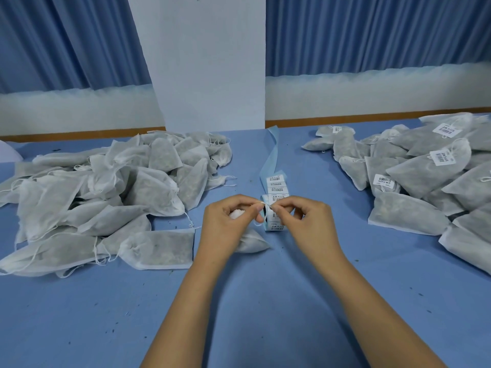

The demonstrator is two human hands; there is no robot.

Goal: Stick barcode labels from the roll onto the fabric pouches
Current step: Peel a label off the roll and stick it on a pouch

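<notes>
**Label strip pinched over a pouch at the table's middle**

Most of the view is taken up by a blue table (265,314). Behind it, blue curtains (372,35) are parted by a white pillar (207,62).

On the left of the table an unlabelled pile (111,197) of white fabric pouches is heaped, with drawstrings trailing loose. On the right a labelled pile (430,187) is spread towards the edge, and white barcode stickers are seen on several of its pouches. The two piles are kept well apart.

Between them, both forearms are stretched forward. The left hand (225,227) is held with its fingers curled round the gathered neck of a single pouch (252,244), whose body lies on the table just under the hand. The right hand (308,221) is raised beside it, with thumb and forefinger pinched together and the other fingers bent inward.

The label strip (276,187) is laid on the table between the two piles. It runs from the hands away towards the pillar, with printed barcodes in a row on it. Its near end is caught between the fingertips of both hands. Whether one sticker or the whole strip is pinched by the right hand cannot be told. Beyond the printed part, bare pale-blue backing paper (272,152) is curved on to the far edge of the table.
</notes>
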